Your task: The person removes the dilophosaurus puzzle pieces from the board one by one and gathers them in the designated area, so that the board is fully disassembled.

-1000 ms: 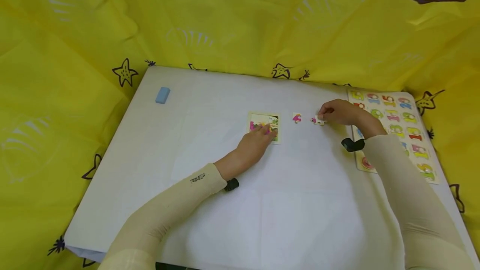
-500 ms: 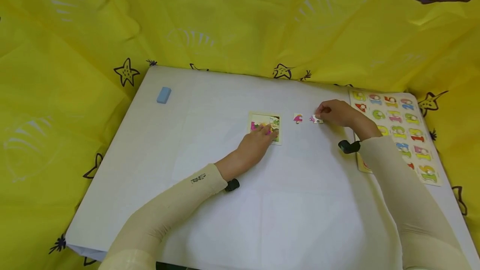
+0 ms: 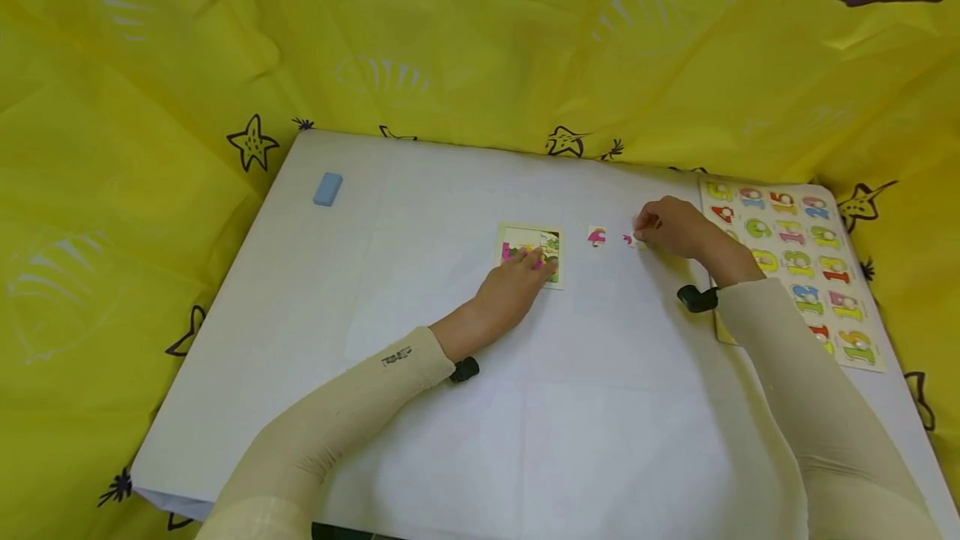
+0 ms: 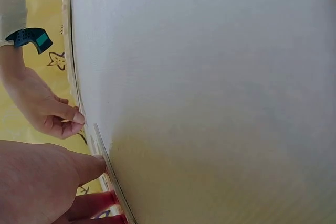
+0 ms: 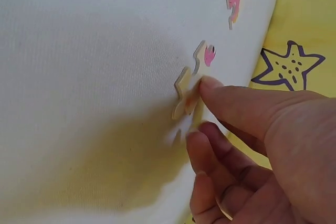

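My left hand (image 3: 504,294) rests on a small framed jigsaw puzzle (image 3: 522,237) mid-table, fingers covering part of its picture. In the left wrist view the thumb touches the tray's edge. To the right, my right hand (image 3: 675,227) has thumb and fingertips at a puzzle piece (image 5: 182,90) with a pink patch, pinching it low over the table. The thumb hides part of this piece. Between the two hands lies another pink-printed puzzle piece (image 3: 597,237), untouched; its side also shows in the right wrist view.
A board of colourful numbers (image 3: 797,263) lies at the table's right side, partly behind the right forearm. At the far left sits a blue block (image 3: 327,189). Yellow patterned cloth (image 3: 480,48) hangs behind the white table (image 3: 420,182).
The piece at my right fingertips has turned, so less of its face shows from above. The right hand has shifted only slightly; my left hand stays on the puzzle.
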Motion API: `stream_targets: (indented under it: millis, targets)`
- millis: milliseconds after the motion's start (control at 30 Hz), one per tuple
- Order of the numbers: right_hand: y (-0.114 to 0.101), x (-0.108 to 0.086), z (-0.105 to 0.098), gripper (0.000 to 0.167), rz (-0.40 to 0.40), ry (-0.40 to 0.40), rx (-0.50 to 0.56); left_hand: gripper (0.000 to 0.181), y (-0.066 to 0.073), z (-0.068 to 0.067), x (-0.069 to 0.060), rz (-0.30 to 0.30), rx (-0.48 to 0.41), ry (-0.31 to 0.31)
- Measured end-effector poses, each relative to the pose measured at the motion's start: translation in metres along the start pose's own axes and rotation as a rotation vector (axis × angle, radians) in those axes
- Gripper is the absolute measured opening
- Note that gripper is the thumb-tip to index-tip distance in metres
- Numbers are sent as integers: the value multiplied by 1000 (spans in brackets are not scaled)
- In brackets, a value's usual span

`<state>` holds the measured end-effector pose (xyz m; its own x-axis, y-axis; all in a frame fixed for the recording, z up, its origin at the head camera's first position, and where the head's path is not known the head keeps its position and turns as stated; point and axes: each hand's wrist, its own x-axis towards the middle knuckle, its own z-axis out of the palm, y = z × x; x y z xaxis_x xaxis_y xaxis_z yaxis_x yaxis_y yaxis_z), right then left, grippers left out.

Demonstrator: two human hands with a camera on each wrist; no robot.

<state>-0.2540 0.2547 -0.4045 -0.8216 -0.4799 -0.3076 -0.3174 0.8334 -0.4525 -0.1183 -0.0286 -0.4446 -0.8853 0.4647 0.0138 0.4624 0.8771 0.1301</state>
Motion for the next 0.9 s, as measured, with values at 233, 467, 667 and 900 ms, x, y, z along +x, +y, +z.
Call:
stream_targets:
  millis: [233,467,667,900]
  targets:
    - [-14,1,4,17,-16,72,16,41,2,-2,0,-9,-14,-24]
    - [-49,6,11,17,-44,99,6,45,3,-3,0,-4,16,-47]
    - [-72,13,27,17,-86,83,-7,45,2,-1,1,-1,24,-46]
    - [-86,20,51,23,-132,89,-46,44,2,-2,0,-7,16,-56]
